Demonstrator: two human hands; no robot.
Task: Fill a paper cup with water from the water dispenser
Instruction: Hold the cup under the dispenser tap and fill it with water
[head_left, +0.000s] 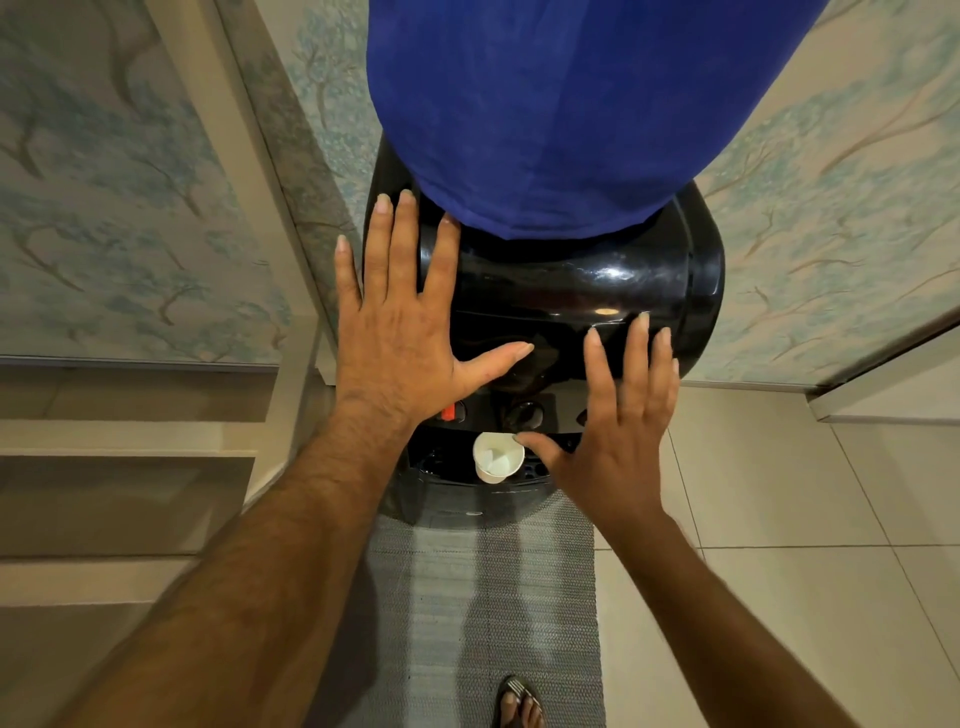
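A black water dispenser (571, 291) stands below me, its bottle wrapped in a blue cloth cover (561, 104). A white paper cup (497, 457) stands upright on the drip tray (436, 462) under the taps; a red tap (451, 411) and a dark middle tap (524, 415) show just above it. My left hand (400, 332) is spread flat, palm down, over the dispenser's top left. My right hand (618, 415) is spread over the front right, its thumb tip close to the cup's rim. Neither hand holds anything.
A grey woven mat (488, 597) lies on the tiled floor in front of the dispenser, with my sandalled foot (519, 706) on it. Patterned walls flank both sides. Steps (130, 467) run along the left.
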